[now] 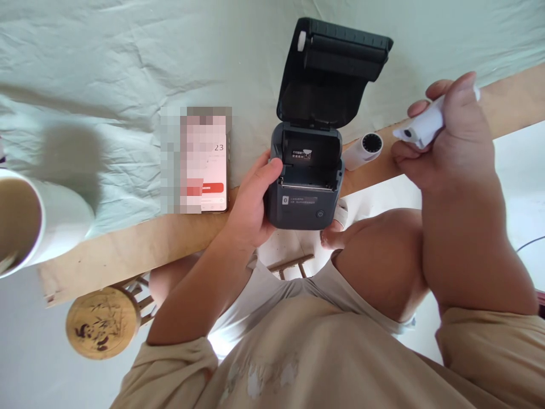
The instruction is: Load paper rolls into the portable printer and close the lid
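My left hand (258,196) grips a dark grey label printer (304,210) by its left side, thumb on the upper edge. The printer's black lid (327,74) stands wide open, and its inner bay shows a small printed sticker. Raised at the right, my right hand (455,125) is closed around a small white roll (427,124) with a dark hole in its near end. The fingers and palm cover much of this roll. Just right of the printer, a white roll with a black round end (367,149) lies at the table edge.
A phone with a lit screen (206,165) lies left of the printer, partly blurred out. At the far left stands a white cup (63,213). Pale green cloth (140,51) covers the table, whose wooden edge (97,261) shows. Below is a round wooden stool (103,322).
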`<action>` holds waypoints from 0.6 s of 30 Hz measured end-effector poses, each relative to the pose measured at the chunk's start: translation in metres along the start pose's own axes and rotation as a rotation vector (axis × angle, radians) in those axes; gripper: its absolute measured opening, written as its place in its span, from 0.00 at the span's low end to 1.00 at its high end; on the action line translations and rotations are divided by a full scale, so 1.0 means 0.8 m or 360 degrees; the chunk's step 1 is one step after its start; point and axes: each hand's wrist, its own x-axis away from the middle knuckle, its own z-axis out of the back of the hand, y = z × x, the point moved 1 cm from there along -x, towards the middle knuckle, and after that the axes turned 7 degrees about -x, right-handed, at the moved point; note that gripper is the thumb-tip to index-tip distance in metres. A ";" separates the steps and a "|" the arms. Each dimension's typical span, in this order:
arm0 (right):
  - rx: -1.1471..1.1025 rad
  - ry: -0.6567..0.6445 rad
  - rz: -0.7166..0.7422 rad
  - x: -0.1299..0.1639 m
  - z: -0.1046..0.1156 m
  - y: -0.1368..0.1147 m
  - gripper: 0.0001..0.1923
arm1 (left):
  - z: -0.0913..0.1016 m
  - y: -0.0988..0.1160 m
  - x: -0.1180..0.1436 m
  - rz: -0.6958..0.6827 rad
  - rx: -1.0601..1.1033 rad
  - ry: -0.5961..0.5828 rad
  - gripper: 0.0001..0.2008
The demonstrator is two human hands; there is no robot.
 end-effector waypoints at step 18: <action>-0.0177 -0.0158 0.0309 0.008 -0.010 -0.003 0.25 | -0.009 0.004 -0.002 0.0002 0.0081 -0.0170 0.09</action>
